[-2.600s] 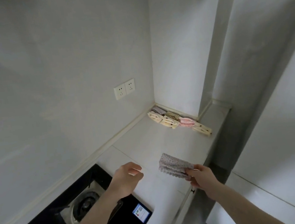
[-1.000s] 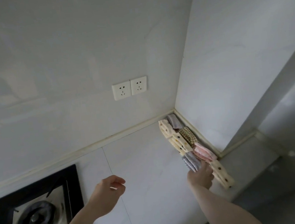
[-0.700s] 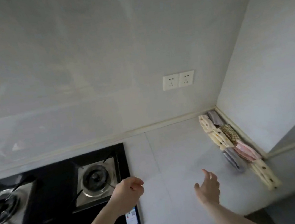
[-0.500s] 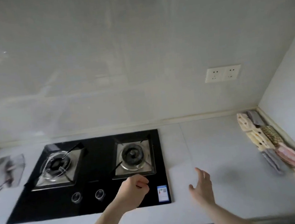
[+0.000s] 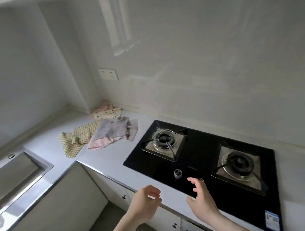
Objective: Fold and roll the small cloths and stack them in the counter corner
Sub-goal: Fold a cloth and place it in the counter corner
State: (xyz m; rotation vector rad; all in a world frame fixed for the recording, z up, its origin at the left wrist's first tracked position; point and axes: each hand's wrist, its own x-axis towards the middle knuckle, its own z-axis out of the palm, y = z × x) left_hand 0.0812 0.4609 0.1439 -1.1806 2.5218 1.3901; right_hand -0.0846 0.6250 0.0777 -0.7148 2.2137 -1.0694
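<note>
Head view, sole entry. Landmark: the black gas hob point(image 5: 201, 159) set into your counter point(image 5: 107, 159). Step in hand, as judged: you are between cloths, reaching for the next unfolded one; nothing is being folded now. Your left hand point(image 5: 144, 204) hangs off the hob's near-left corner, fingers loosely curled, holding nothing. Your right hand point(image 5: 201, 195) hovers over the hob's near edge, just beside the control knob point(image 5: 177, 173), fingers spread and relaxed, holding nothing. Task items: a loose heap of small cloths point(image 5: 100, 133) lies on the counter left of the hob, well apart from both hands. Itemised: a grey cloth point(image 5: 111, 130) uppermost, crumpled flat; a pink cloth point(image 5: 101, 142) showing beneath its near edge; a yellow checked cloth point(image 5: 78, 139) further left, rumpled and partly doubled over; cream spotted cloths point(image 5: 107, 112) behind, against the wall corner. Next move likely calls for stepping left and pinching one cloth by an edge, clear of its neighbours. Beyond the heap: a steel sink point(image 5: 11, 178).
</note>
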